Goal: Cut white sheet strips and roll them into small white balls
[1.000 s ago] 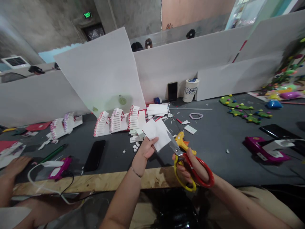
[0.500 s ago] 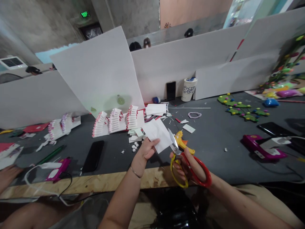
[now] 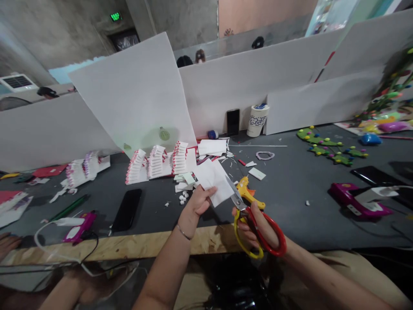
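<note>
Leftmost, a co-worker's hand (image 3: 9, 244) rested at the edge of the dark grey tabletop (image 3: 290, 189). Next came a slim green pen (image 3: 69, 208), a magenta plastic box with a white plug (image 3: 75, 232) and a flat black phone (image 3: 127, 210). Behind the phone and to its right stood the fanned white paper pieces with red tips (image 3: 156, 162), and some small white balls (image 3: 183, 198) lay just beside my left hand (image 3: 200, 201). That hand was closed on the folded-looking white paper sheet (image 3: 215, 183), thumb on top, holding it above the tabletop. At the sheet's right edge were the blades of the large metal scissors with one yellow and one red handle loop (image 3: 242, 207); I could not tell how much paper lay between them. My right hand (image 3: 256, 221) was wrapped around the scissors' handles, its fingers through the loops. Just beyond it lay a yellow plastic glue gun (image 3: 247, 191), and farther right a magenta plastic block (image 3: 358, 201).
</note>
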`<act>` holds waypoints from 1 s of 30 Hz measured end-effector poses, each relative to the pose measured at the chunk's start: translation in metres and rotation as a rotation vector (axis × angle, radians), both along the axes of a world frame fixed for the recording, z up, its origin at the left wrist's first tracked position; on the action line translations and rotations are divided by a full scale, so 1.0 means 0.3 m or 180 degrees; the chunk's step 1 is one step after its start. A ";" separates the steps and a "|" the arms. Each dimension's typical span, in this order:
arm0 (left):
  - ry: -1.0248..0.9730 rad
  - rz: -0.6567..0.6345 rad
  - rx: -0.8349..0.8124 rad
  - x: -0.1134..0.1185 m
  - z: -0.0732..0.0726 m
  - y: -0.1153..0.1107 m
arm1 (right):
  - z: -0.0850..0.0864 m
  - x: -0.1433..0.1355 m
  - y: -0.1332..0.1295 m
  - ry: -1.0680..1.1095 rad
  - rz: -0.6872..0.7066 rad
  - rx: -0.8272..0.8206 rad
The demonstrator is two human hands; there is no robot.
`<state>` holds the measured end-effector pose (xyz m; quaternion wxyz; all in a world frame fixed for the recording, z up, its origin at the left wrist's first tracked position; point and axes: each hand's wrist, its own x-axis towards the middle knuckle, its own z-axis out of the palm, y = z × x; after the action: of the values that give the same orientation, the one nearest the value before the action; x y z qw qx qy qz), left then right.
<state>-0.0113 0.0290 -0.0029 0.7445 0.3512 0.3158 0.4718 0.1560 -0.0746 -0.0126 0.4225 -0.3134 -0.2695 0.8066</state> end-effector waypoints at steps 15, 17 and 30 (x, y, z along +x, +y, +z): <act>0.0167 -0.0160 -0.0044 0.001 -0.018 -0.015 | 0.018 -0.008 0.000 0.0473 0.0055 0.0000; 0.0141 -0.0161 -0.0055 0.002 -0.017 -0.016 | 0.018 -0.010 0.003 0.0430 0.0017 -0.0050; 0.0086 -0.0158 -0.0118 -0.001 -0.022 -0.013 | 0.002 -0.019 0.001 0.0156 -0.0103 -0.0093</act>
<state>-0.0117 0.0252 -0.0096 0.7580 0.3515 0.3257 0.4425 0.1502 -0.0742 -0.0121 0.4374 -0.3040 -0.2421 0.8110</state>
